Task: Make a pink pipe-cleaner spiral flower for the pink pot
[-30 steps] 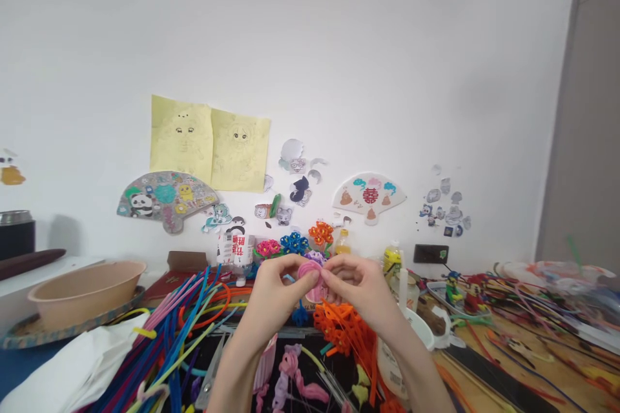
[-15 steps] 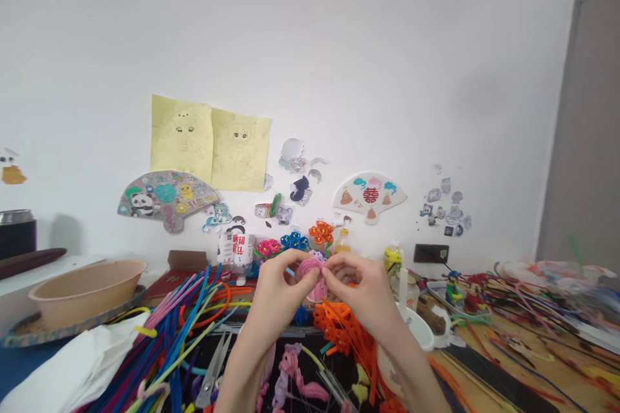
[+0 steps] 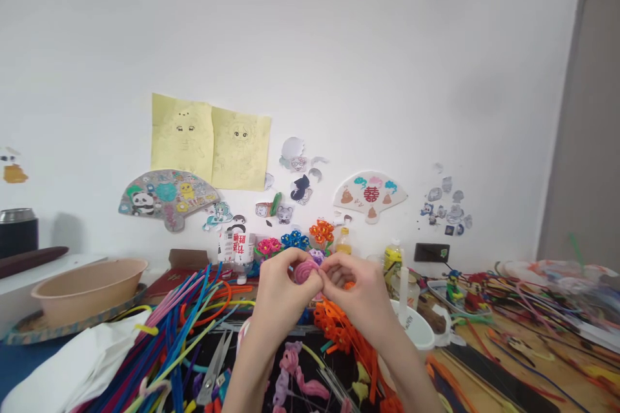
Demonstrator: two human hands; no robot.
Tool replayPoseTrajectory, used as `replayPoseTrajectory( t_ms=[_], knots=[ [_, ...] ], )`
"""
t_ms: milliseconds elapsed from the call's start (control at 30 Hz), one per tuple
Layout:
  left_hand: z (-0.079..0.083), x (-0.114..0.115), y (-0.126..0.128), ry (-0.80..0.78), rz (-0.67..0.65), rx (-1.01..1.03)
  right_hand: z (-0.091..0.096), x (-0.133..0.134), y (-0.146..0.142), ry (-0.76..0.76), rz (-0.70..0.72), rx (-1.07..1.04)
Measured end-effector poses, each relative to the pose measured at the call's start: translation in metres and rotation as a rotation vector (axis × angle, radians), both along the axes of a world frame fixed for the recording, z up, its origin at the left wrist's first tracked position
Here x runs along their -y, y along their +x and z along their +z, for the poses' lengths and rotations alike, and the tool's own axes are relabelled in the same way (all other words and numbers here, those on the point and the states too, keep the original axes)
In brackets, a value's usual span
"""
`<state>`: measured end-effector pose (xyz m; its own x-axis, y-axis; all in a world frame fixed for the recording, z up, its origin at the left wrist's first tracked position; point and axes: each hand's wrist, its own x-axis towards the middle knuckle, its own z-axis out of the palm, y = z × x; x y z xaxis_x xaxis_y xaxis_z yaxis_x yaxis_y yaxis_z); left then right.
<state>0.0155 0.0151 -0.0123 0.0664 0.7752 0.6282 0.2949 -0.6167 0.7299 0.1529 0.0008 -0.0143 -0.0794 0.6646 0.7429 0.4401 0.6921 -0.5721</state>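
Note:
Between my two hands, above the middle of the table, is a pink coil of pipe cleaner wound into a flat spiral. My left hand pinches it from the left, thumb across its front. From the right, my right hand has thumb and fingertips pressed together at the coil's right edge, meeting the left thumb. Just what lies between the right fingertips is hidden. Below my wrists lie pink and purple twisted pipe-cleaner pieces and, nearer the right forearm, orange pipe-cleaner flowers.
Scissors lie left of my left forearm, beside a heap of coloured pipe cleaners. An oval tan basin stands far left. A white bowl sits right of my right arm. Finished flowers and bottles line the wall.
The pink coil and both hands have shifted slightly left and turned a little. My right fingertips now sit lower, against the left thumb. Both hands keep their pinch.

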Motion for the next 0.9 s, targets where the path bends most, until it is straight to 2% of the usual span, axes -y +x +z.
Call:
replayPoseTrajectory(
  t_ms=[400,567,733,900],
  knots=[
    [-0.002,-0.002,0.000,-0.012,0.010,0.020,-0.001,-0.001,0.000,-0.018,0.032,-0.002],
    [-0.001,-0.003,-0.005,-0.030,-0.074,-0.005,-0.001,-0.004,0.003,-0.093,0.038,-0.081],
    [0.000,-0.004,-0.015,-0.064,-0.155,0.016,-0.004,-0.012,0.014,-0.246,0.181,-0.251],
    [-0.002,-0.005,-0.017,-0.103,-0.187,0.069,-0.007,-0.017,0.018,-0.371,0.349,-0.300]
  ],
)
